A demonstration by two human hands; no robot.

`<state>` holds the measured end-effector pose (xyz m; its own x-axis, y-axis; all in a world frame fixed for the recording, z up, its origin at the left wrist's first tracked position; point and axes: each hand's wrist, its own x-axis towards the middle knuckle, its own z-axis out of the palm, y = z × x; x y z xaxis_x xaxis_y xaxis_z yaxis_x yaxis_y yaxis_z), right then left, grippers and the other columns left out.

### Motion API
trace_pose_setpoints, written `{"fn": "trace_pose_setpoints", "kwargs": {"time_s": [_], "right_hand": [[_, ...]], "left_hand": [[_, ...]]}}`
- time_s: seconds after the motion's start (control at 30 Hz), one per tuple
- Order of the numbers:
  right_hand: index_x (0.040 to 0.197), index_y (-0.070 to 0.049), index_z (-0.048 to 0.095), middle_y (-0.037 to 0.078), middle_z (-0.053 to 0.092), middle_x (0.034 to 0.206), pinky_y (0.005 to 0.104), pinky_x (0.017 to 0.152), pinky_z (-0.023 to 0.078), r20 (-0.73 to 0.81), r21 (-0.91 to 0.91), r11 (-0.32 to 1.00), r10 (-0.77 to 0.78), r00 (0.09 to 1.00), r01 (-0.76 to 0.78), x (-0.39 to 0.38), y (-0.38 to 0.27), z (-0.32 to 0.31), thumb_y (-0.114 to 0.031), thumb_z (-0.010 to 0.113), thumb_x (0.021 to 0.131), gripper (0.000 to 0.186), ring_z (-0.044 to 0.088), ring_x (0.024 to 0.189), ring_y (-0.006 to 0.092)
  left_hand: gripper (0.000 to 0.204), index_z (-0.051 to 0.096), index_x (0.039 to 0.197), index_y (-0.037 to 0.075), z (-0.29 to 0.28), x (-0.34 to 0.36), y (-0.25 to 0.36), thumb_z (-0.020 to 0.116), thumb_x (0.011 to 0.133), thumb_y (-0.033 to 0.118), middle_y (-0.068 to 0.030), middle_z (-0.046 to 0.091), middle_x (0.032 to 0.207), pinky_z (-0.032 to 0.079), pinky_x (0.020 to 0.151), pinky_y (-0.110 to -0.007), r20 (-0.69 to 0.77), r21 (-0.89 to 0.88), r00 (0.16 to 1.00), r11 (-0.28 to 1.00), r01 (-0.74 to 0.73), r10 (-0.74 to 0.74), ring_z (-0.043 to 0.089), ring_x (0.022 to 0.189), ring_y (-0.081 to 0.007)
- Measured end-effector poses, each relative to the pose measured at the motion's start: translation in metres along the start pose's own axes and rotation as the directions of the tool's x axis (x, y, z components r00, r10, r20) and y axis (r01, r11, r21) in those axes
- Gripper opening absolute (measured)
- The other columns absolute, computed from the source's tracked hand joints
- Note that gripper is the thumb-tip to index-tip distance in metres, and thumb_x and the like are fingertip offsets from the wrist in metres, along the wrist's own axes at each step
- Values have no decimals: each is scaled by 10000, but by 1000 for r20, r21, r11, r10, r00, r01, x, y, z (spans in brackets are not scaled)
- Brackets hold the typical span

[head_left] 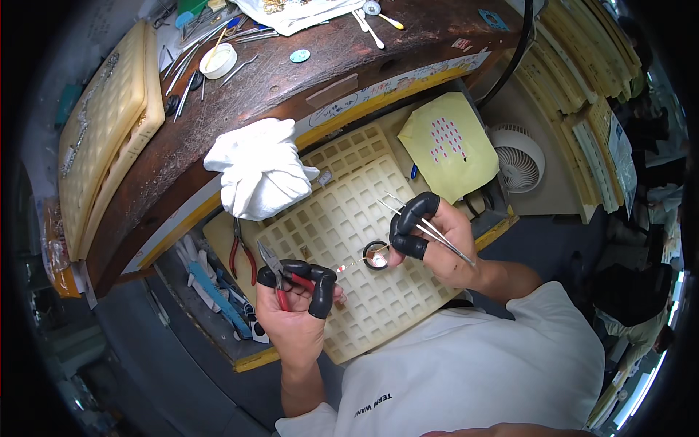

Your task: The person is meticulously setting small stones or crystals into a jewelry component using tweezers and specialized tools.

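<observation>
My left hand (295, 298), with black finger covers, is closed round red-handled pliers (271, 261), their jaws pointing up and away. My right hand (440, 237), also wearing black finger covers, grips metal tweezers (437, 234) that slant across its fingers. A fine chain with small red and white beads (341, 269) stretches between both hands; the fingertips at its ends are partly hidden. Beside the right fingertips is a round black-rimmed lens (376, 255); what supports it I cannot tell. Below the hands lies a cream tray with square pockets (386, 302).
Red-handled pliers (234, 255) lie left of the tray. A knotted white cloth (262, 171) hangs over the wooden bench (291, 80) edge. Yellow paper (451, 142) lies at the drawer's far right, near a white fan (517, 159). Cream trays (109, 138) stand at left.
</observation>
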<state>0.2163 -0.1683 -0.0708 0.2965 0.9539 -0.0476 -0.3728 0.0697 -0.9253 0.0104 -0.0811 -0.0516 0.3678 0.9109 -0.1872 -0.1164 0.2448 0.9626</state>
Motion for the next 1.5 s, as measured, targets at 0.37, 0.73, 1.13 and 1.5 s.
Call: {"fn": "trace_pose_setpoints", "kwargs": {"time_s": [0.37, 0.73, 1.13, 1.5], "right_hand": [[1017, -5, 494, 174, 653, 1041, 355, 894, 540, 138, 3, 990, -140, 980, 141, 0, -2, 0, 63, 570, 916, 143, 655, 1016, 208], [1021, -18, 496, 167, 633, 1027, 387, 894, 559, 191, 161, 987, -38, 981, 7, 0, -3, 1, 40, 580, 925, 140, 663, 1052, 270], [1110, 2, 513, 123, 630, 1099, 366, 885, 537, 256, 328, 935, 51, 965, -136, -3, -4, 11, -38, 626, 915, 229, 653, 1012, 205], [1072, -4, 531, 103, 650, 1025, 336, 844, 545, 316, 297, 923, 146, 938, -243, -4, -9, 14, -9, 669, 898, 221, 670, 955, 189]], "left_hand": [[265, 495, 1053, -31, 5, -4, -6, 655, 858, -112, -194, 689, 925, 605, 757, -353, 19, -47, 995, 994, -96, 97, 707, 817, -235], [215, 446, 1084, -46, 13, -11, 5, 593, 932, -4, -170, 609, 948, 639, 782, -437, 104, -358, 990, 932, -51, 94, 702, 941, -381], [256, 445, 1139, -51, 14, -15, 12, 592, 943, 25, -169, 597, 1001, 635, 812, -457, 155, -322, 978, 943, -84, 141, 687, 995, -387], [296, 464, 1155, -40, 16, -16, 12, 630, 926, 49, -181, 622, 1033, 628, 825, -448, 153, -310, 977, 946, -96, 150, 684, 1006, -379]]}}
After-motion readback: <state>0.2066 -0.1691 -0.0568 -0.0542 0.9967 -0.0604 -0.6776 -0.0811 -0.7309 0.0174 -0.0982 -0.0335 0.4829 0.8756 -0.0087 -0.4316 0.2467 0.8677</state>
